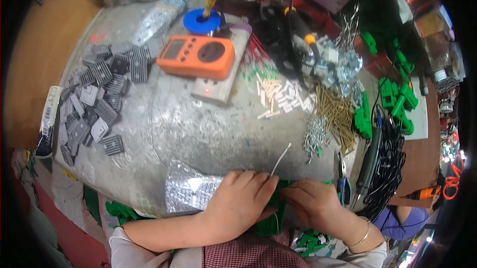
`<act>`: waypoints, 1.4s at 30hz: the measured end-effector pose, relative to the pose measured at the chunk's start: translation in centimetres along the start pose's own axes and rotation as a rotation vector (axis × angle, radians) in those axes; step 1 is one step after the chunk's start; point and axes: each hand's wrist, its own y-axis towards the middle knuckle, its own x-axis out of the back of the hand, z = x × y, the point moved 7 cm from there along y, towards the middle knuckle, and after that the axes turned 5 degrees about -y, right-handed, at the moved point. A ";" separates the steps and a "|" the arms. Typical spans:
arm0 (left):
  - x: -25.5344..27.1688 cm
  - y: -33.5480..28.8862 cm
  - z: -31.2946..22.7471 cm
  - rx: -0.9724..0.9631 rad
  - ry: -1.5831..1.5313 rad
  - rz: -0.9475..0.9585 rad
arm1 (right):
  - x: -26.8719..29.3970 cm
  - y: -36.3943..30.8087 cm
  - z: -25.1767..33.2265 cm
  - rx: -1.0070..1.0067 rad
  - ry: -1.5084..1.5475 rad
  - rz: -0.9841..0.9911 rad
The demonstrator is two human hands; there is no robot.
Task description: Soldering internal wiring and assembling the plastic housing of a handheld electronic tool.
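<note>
At the near edge of the table, my left hand is closed round a green plastic part. A thin white wire sticks up from beside its fingers. My right hand is bent in from the other side, its fingers closed at the same green part; the fingertips and exactly what they pinch are hidden. Next to my left hand lies a silvery piece of bubble wrap. Pliers and a soldering iron lie to the right of my right hand.
Grey ribbed blocks are heaped at left. An orange multimeter rests on a power strip, near a blue solder spool. Brass screws, small silver screws, white pieces and green housings lie at right.
</note>
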 end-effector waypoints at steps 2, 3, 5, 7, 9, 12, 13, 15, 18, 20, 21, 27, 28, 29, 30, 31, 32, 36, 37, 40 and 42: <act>-0.3 -0.1 0.2 0.009 -0.036 0.030 | 0.1 0.3 0.2 0.001 -0.032 0.000; -0.1 0.0 0.1 0.003 -0.021 0.030 | 0.1 0.5 0.2 -0.031 -0.007 0.041; 0.0 0.0 0.1 0.002 -0.025 0.014 | 0.2 0.5 -0.3 -0.084 0.055 0.095; 0.1 0.1 0.1 -0.004 -0.036 0.009 | 0.4 0.9 -0.7 -0.094 0.094 0.099; 0.1 0.3 0.2 0.010 -0.057 0.033 | 0.5 1.4 -0.9 -0.114 0.135 0.102; 0.3 0.5 0.1 0.014 -0.073 0.039 | 0.3 1.8 -0.8 -0.173 0.069 0.146; 0.3 0.6 0.0 0.013 -0.077 0.038 | 0.2 1.6 -1.0 -0.199 0.067 0.154; 0.1 0.6 -0.1 0.008 -0.031 0.040 | 0.0 1.3 -1.5 -0.227 0.061 0.163; 0.1 0.7 0.0 -0.007 -0.035 0.048 | 0.3 1.1 -2.3 -0.236 0.125 0.160; -0.1 0.3 0.3 -0.003 -0.016 0.031 | 1.2 2.5 -3.2 -0.310 0.443 0.304; -0.1 0.1 0.3 -0.001 -0.003 0.017 | 2.6 3.6 -3.9 -0.387 0.470 0.203; 0.0 0.4 0.1 -0.039 0.058 0.004 | 2.1 15.3 -9.0 -0.193 -0.379 -0.474; 0.0 0.4 0.0 -0.041 0.067 -0.002 | 1.5 17.2 -9.3 -0.186 -0.380 -0.483; 0.0 0.3 0.0 -0.041 0.060 0.009 | 1.2 18.9 -10.0 -0.248 -0.386 -0.495; 0.0 0.3 0.0 -0.043 0.052 0.020 | 1.2 20.1 -10.7 -0.312 -0.392 -0.507; 0.0 0.3 -0.1 -0.045 0.061 0.015 | 1.5 20.9 -11.0 -0.305 -0.393 -0.515; -0.1 0.3 -0.1 -0.041 0.062 0.029 | 1.4 21.7 -11.9 -0.395 -0.394 -0.434; -0.4 0.3 -0.1 -0.050 0.070 0.051 | 1.9 21.0 -13.0 -0.341 -0.344 -0.701; -0.3 0.3 -0.1 -0.042 0.070 0.045 | 2.2 20.3 -13.5 -0.431 -0.153 -0.694; -0.4 0.3 -0.2 -0.038 0.064 0.068 | 2.8 19.7 -12.6 -0.439 -0.098 -0.578; -0.2 0.3 -0.2 -0.049 0.056 0.036 | 2.9 19.3 -13.0 -0.388 -0.075 -0.671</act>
